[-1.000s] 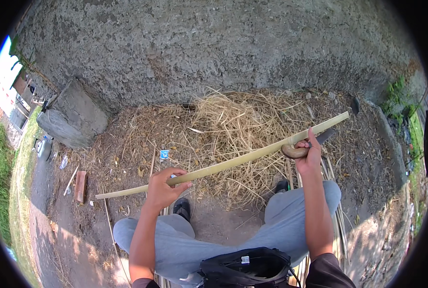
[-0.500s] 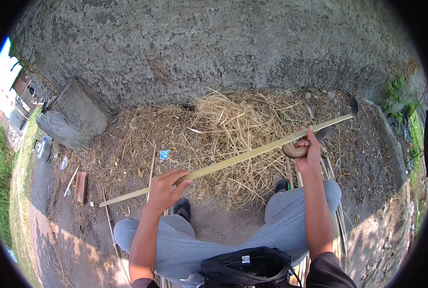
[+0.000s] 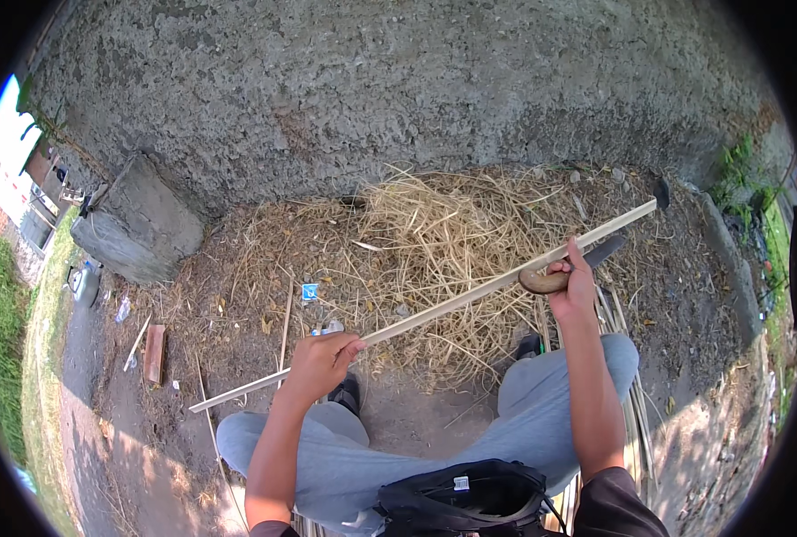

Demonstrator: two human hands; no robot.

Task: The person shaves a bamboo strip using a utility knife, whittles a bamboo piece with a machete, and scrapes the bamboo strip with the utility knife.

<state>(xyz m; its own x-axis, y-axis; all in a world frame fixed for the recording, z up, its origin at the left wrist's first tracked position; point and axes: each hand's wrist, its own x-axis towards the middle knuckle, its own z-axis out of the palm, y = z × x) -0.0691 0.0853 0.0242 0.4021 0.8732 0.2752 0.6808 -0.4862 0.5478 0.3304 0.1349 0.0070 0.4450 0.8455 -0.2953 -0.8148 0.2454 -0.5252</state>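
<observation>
A long, pale bamboo strip [image 3: 457,302] slants across in front of me, low at the left and high at the right. My left hand [image 3: 320,365] is closed round it towards its lower end, back of the hand up. In my right hand [image 3: 576,288] is a knife with a curved wooden handle [image 3: 543,282]; its dark blade [image 3: 605,251] points to the upper right, just below the strip. The right index finger reaches up against the strip. Under the strip lies a heap of bamboo shavings [image 3: 434,224].
A rough grey wall [image 3: 398,89] rises behind the heap. A concrete block [image 3: 139,224] stands at the left, near a reddish wooden piece [image 3: 154,353]. A small blue packet [image 3: 309,292] lies on the ground. Before me is an unzipped black bag [image 3: 461,497]. More strips [image 3: 635,430] lie beside my right leg.
The bamboo strip has rolled about its length and now shows a paler face. Its slant is a little steeper. My left hand has turned and dropped slightly; the knife handle has shifted slightly left.
</observation>
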